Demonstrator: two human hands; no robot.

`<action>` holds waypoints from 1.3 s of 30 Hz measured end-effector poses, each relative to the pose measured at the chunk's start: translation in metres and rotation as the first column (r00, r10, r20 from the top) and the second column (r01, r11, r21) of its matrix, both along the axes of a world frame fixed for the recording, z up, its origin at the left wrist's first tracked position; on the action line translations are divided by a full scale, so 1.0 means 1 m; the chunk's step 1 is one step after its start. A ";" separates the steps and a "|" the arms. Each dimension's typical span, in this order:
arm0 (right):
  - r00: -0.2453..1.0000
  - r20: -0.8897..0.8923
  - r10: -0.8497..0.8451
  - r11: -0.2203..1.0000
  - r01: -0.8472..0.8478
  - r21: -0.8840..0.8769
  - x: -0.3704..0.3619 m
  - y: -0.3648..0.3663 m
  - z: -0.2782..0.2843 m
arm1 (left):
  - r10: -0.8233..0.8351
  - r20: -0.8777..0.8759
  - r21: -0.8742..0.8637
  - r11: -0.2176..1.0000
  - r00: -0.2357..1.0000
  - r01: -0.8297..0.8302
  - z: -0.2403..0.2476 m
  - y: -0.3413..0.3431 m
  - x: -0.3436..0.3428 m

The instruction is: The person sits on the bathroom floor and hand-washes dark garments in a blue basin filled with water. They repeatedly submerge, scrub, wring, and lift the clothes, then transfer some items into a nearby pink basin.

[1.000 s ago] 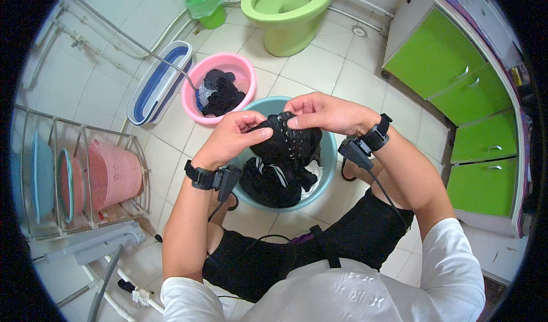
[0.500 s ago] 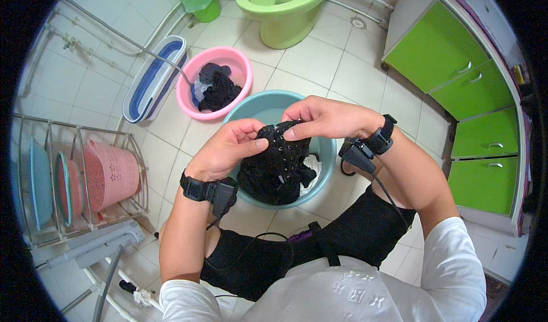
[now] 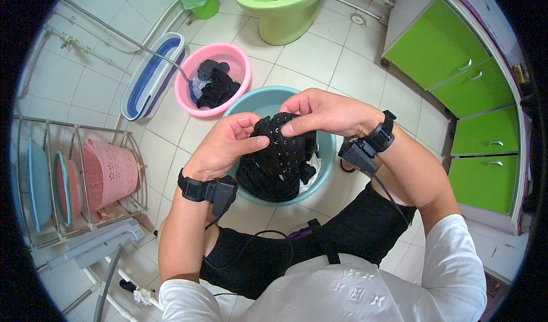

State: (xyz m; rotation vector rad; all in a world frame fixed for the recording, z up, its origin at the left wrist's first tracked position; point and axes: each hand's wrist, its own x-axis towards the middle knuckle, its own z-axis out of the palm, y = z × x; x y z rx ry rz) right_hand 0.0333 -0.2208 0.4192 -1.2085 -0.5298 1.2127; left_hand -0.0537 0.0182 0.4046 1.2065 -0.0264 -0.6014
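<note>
Together, the left hand (image 3: 228, 143) and right hand (image 3: 324, 114) pinch a black eyeleted garment (image 3: 285, 146) between thumbs and fingers; it hangs just below them over a blue basin (image 3: 257, 104), its lower end apparently inside.

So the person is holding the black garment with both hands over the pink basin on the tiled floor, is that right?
Not quite: the basin is the wrong one. The head view shows both hands, left hand and right hand, holding the black garment over the teal basin; the pink basin stands beyond it, to the left.
</note>
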 end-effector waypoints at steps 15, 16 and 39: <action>0.965 0.230 -0.126 0.985 0.150 -0.089 -0.009 0.008 -0.006 | -0.031 -0.010 0.348 0.937 0.999 0.033 0.006 -0.006 -0.001; 0.959 0.256 -0.122 0.985 0.149 -0.090 -0.009 0.008 -0.005 | -0.022 -0.023 0.297 0.954 0.999 0.028 0.005 -0.005 -0.001; 0.999 0.047 -0.001 0.995 0.006 -0.097 0.000 0.003 -0.004 | 0.010 0.095 0.139 0.990 0.995 -0.023 0.000 -0.003 -0.003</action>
